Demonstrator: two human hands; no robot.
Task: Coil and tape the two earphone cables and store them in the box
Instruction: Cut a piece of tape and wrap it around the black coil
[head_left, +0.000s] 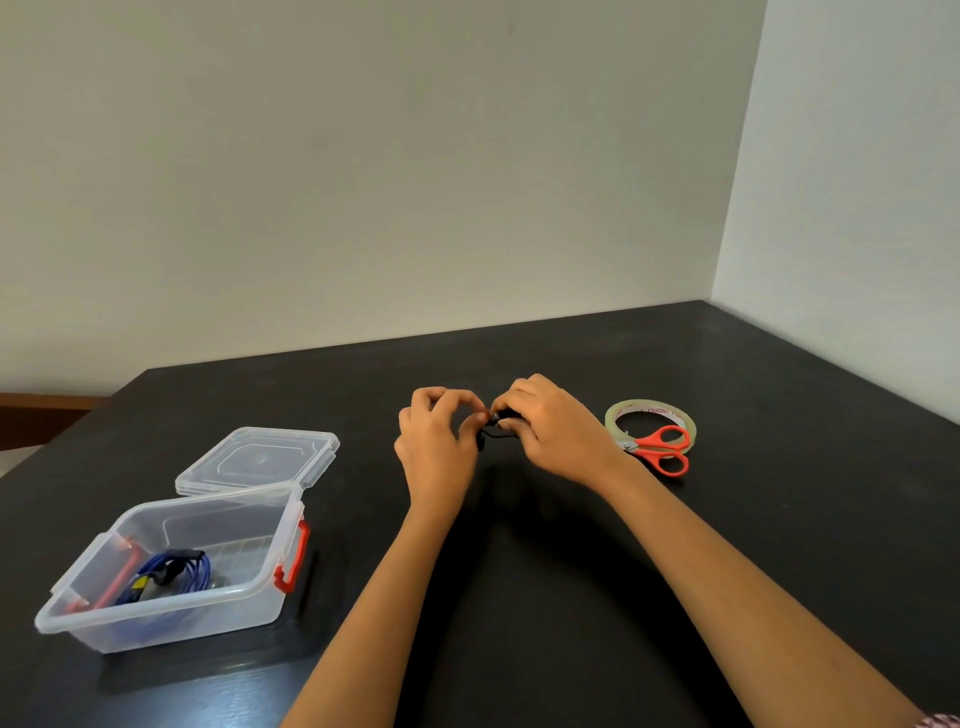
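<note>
A black earphone cable (491, 428) is bunched between my two hands over the middle of the dark table; most of it is hidden by my fingers. My left hand (439, 441) pinches it from the left and my right hand (550, 426) grips it from the right. A coiled blue earphone cable (174, 574) lies inside the clear plastic box (156, 618) with red latches at the near left. A clear tape roll (649, 413) lies just right of my right hand, with orange-handled scissors (660, 449) resting on it.
The box's clear lid (257, 460) lies flat on the table behind the box. The table's far edge meets pale walls, with a corner at the back right. The table's left edge runs close behind the box.
</note>
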